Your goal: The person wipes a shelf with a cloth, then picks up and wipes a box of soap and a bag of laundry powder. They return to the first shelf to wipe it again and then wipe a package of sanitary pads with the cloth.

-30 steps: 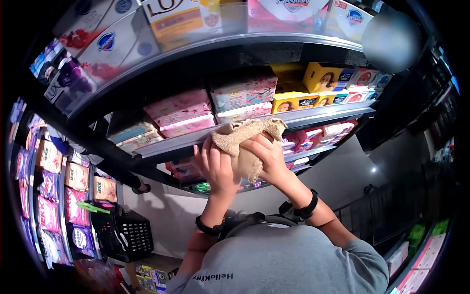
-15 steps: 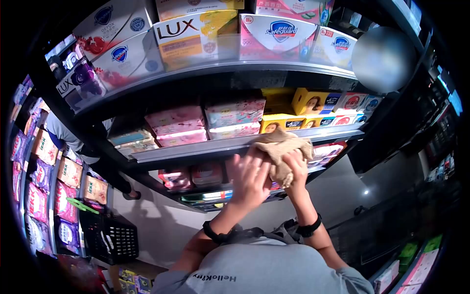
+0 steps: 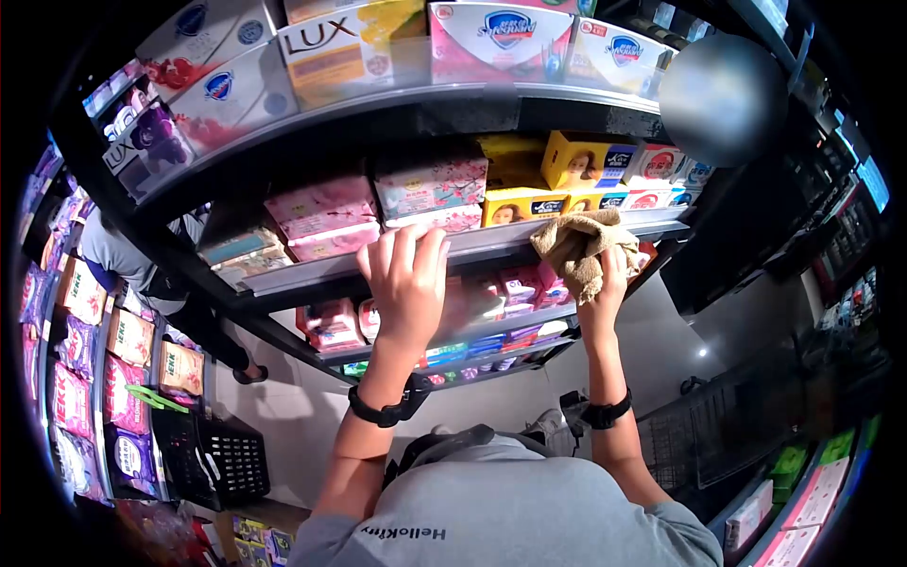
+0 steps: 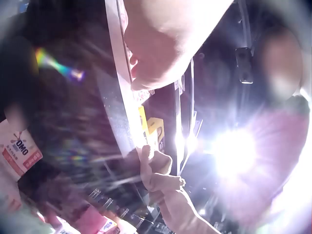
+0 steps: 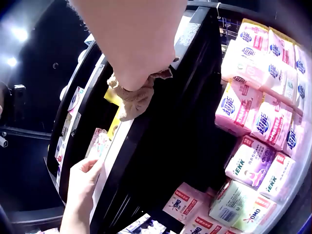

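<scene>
A tan towelling cloth (image 3: 576, 241) lies bunched against the front edge of the middle shelf (image 3: 472, 244). My right hand (image 3: 602, 288) grips it from below, in front of the yellow soap boxes (image 3: 578, 161). Some way to the left, my left hand (image 3: 406, 288) is at the same edge with its fingers up, below the flowered pink-and-white boxes (image 3: 430, 184). In the right wrist view the cloth (image 5: 134, 105) hangs over the shelf's edge, partly behind my forearm, and the left hand (image 5: 84, 180) is at the edge farther along.
Large soap boxes (image 3: 501, 42) stand on the shelf above. Lower shelves hold pink packs (image 3: 331, 326). A black basket (image 3: 236, 463) is on the floor at left, beside a rack of bagged goods (image 3: 123, 387). Another person (image 3: 142, 255) stands beyond the shelf's left end.
Both hands were together at the cloth one second ago. The right hand has carried the cloth rightward along the shelf edge, while the left hand has come away from it to the left.
</scene>
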The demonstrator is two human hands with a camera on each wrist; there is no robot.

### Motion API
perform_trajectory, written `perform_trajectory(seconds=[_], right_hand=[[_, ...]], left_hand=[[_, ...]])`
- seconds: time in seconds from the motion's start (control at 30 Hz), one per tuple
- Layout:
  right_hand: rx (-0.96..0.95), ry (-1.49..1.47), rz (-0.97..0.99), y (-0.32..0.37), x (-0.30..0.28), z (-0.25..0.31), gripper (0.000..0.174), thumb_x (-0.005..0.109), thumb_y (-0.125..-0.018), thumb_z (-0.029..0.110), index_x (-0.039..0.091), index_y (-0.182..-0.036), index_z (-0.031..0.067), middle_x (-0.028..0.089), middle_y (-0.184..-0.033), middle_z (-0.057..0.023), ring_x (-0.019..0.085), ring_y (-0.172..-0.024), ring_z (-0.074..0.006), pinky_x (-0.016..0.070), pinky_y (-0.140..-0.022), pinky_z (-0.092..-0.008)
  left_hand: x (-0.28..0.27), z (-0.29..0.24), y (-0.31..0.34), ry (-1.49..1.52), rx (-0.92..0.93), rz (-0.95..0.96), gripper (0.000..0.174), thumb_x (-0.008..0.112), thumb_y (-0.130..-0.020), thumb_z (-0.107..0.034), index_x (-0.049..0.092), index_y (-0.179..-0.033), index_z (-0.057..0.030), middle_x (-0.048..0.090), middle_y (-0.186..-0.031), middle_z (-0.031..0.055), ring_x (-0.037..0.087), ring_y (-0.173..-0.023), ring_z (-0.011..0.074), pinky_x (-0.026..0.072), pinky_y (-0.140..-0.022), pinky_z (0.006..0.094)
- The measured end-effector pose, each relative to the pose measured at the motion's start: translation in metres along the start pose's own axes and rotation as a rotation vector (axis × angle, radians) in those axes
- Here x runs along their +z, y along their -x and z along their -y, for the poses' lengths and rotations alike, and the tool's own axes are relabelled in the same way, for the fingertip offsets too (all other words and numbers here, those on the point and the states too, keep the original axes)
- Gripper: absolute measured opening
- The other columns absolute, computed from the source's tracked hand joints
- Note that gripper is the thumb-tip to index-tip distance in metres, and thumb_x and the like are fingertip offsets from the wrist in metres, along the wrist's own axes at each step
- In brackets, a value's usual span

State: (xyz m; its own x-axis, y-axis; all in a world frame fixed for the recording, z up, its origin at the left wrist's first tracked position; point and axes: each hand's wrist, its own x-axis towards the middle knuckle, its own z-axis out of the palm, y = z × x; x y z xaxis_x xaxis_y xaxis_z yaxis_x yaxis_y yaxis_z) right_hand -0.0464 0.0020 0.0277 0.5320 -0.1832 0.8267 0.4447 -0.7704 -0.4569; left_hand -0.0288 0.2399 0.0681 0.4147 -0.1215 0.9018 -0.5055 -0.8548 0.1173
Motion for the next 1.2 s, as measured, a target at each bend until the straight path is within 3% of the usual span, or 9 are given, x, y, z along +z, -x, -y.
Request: perform_trajectory(seconds=[0.47,0.6,0.67,0.73,0.83,1.0,1.07,1.17,1.2], right_hand=[[0.087,-0.189,0.072,0.015,-0.012,0.024,0.027,0.067,-0.067,0.006,0.056,-0.091,-0.0013,0.058,-0.087,-0.0141,0.055,-0.086,-0.0287,0.0412,-0.079,-0.0339],[0.483,-0.496,0.225,0.046,-0.023,0.044,0.020,0.051,-0.075,-0.002,0.059,-0.093,-0.0017,0.062,-0.082,-0.0065,0.057,-0.075,-0.0143,0.0451,-0.070,-0.0258],[0.593,-0.579,0.461,0.082,-0.018,0.021,0.018,0.048,-0.079,0.001,0.058,-0.094,-0.0015,0.060,-0.080,-0.0020,0.055,-0.072,-0.0096,0.0443,-0.066,-0.0234],[1.057,-0.683,0.863,0.083,-0.036,0.028,0.019,0.045,-0.086,0.008,0.058,-0.096,-0.0005,0.058,-0.082,0.0009,0.051,-0.073,-0.0069,0.0421,-0.066,-0.0226],[0.900,-0.899,0.765,0.111,-0.034,0.011,0.020,0.046,-0.086,0.009,0.058,-0.100,0.0016,0.060,-0.090,-0.0022,0.053,-0.081,-0.0078,0.0426,-0.074,-0.0231],[1.385,-1.068,0.459,0.124,-0.043,-0.017,0.031,0.049,-0.088,0.015,0.051,-0.114,0.0008,0.060,-0.103,-0.0058,0.059,-0.089,-0.0151,0.0461,-0.079,-0.0285],[1.768,-1.232,0.240,0.126,-0.046,-0.028,0.035,0.050,-0.089,0.022,0.049,-0.118,0.0024,0.059,-0.107,-0.0081,0.059,-0.093,-0.0184,0.0468,-0.081,-0.0318],[1.695,-1.259,0.295,0.140,-0.057,-0.043,0.041,0.051,-0.089,0.030,0.048,-0.120,0.0027,0.057,-0.112,-0.0090,0.057,-0.100,-0.0195,0.0444,-0.087,-0.0357],[1.622,-1.267,0.311,0.143,-0.063,-0.047,0.043,0.051,-0.089,0.031,0.047,-0.121,0.0025,0.056,-0.114,-0.0090,0.056,-0.102,-0.0193,0.0435,-0.088,-0.0360]], left_hand=[[-0.030,0.022,0.000,0.009,-0.016,0.070,0.022,0.070,-0.068,-0.011,0.061,-0.088,-0.0074,0.054,-0.087,0.0073,0.050,-0.083,0.0240,0.0373,-0.076,0.0358],[-0.034,0.004,0.030,0.405,0.084,0.115,0.025,0.067,-0.068,-0.007,0.060,-0.091,-0.0032,0.056,-0.088,0.0109,0.052,-0.082,0.0292,0.0407,-0.076,0.0390],[-0.024,-0.006,0.052,0.577,0.073,0.260,0.024,0.065,-0.068,-0.006,0.060,-0.091,-0.0017,0.056,-0.087,0.0115,0.053,-0.081,0.0300,0.0406,-0.076,0.0383],[-0.009,-0.017,0.079,0.503,0.027,0.572,0.025,0.064,-0.068,-0.008,0.060,-0.092,-0.0021,0.058,-0.090,0.0113,0.053,-0.087,0.0286,0.0392,-0.081,0.0387],[0.019,-0.003,0.126,0.477,0.052,0.779,0.026,0.063,-0.066,-0.008,0.061,-0.092,-0.0025,0.059,-0.094,0.0108,0.053,-0.091,0.0287,0.0378,-0.086,0.0387],[0.039,0.002,0.125,0.469,-0.191,0.671,0.022,0.061,-0.074,-0.010,0.060,-0.093,-0.0004,0.058,-0.096,0.0133,0.053,-0.091,0.0306,0.0385,-0.085,0.0422],[0.046,0.002,0.117,0.400,-0.212,0.590,0.027,0.062,-0.073,-0.012,0.059,-0.097,-0.0007,0.056,-0.098,0.0163,0.050,-0.095,0.0327,0.0366,-0.086,0.0436],[0.060,0.008,0.101,0.078,-0.389,0.675,0.038,0.064,-0.074,-0.021,0.055,-0.102,0.0032,0.053,-0.101,0.0251,0.042,-0.107,0.0393,0.0325,-0.093,0.0451],[0.075,0.018,0.103,-0.029,-0.209,0.517,0.047,0.064,-0.075,-0.030,0.054,-0.104,0.0058,0.051,-0.105,0.0294,0.044,-0.106,0.0426,0.0337,-0.093,0.0456]])
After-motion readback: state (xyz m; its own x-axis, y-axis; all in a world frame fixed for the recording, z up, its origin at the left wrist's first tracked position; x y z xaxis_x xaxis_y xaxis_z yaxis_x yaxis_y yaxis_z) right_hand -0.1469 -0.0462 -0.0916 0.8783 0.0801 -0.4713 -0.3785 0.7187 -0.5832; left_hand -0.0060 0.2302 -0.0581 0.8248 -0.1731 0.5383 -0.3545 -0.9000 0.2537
